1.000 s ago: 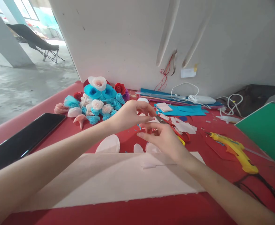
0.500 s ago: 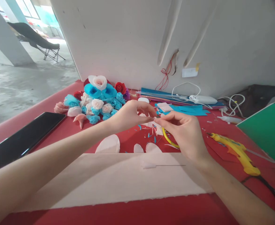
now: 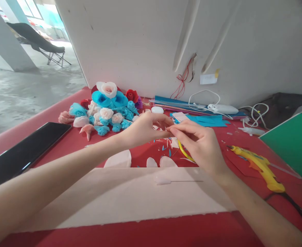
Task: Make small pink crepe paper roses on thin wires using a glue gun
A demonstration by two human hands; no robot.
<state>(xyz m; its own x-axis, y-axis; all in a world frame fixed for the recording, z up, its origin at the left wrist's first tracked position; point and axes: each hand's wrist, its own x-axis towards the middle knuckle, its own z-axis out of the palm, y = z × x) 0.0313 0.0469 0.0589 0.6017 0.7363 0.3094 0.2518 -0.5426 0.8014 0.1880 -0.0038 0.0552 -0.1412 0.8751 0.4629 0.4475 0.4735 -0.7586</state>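
The left hand and right hand meet fingertip to fingertip above the red table. Both are pinched on one small scrap, too small to identify and with its long axis unreadable. The scrap sits between the hands, equally near each, and three pale petals lie below against the far edge of one pale sheet.

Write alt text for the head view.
The left hand and right hand meet fingertip to fingertip above a red table, pinching something too small to make out. Behind them lies a heap of blue, pink and red paper flowers; in front, a pale sheet; to the right, a yellow glue gun.
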